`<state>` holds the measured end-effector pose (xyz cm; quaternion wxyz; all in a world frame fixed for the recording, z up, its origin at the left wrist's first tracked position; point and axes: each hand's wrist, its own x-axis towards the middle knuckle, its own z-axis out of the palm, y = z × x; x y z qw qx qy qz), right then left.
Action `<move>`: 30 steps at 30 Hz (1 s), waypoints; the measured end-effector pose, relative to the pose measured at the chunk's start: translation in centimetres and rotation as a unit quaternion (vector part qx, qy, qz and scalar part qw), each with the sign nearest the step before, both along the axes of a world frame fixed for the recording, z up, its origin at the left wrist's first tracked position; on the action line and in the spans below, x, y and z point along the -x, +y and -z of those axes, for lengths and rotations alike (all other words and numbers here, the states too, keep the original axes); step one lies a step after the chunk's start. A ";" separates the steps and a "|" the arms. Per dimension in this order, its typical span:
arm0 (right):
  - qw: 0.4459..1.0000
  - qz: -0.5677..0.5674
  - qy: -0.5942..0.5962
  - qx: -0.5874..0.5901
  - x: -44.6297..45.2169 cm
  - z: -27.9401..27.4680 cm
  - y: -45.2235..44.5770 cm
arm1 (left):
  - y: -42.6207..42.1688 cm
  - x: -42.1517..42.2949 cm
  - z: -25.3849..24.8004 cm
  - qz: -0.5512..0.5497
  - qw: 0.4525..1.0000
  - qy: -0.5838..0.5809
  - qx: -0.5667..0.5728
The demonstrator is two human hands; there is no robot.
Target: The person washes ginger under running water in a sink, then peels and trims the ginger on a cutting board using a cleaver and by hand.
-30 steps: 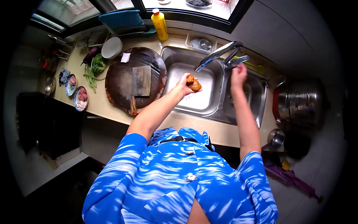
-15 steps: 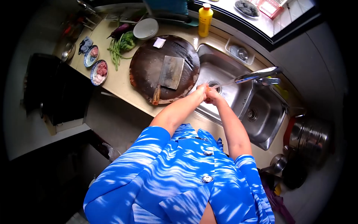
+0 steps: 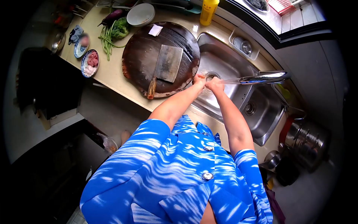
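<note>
Water (image 3: 232, 81) looks clear, whitish at right hand (image 3: 215, 85).

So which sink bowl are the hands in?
The big bowl, beside the round board: the left hand and right hand are there, by the running water. The small bowl has no hands in it.

Both hands (image 3: 207, 83) under running water (image 3: 230, 81) from the faucet (image 3: 264, 77), over the sink (image 3: 226, 59).
</note>
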<state>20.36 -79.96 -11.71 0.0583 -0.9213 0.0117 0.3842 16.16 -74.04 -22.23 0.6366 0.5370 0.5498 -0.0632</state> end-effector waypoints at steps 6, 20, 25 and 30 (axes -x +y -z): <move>0.980 0.172 0.001 -0.098 -1.5 8.1 -0.7 | 0.2 0.1 -0.3 0.020 0.996 0.010 0.084; 0.769 0.502 0.217 -0.332 -0.2 5.8 -0.5 | 0.9 0.7 4.3 0.037 0.991 0.123 -0.026; 0.793 0.490 0.121 -0.340 0.9 5.4 -0.1 | 0.9 0.5 0.3 -0.029 0.984 0.020 0.176; 0.795 0.422 0.111 -0.421 1.3 7.3 -1.6 | 1.6 1.1 1.1 0.003 0.984 0.008 0.178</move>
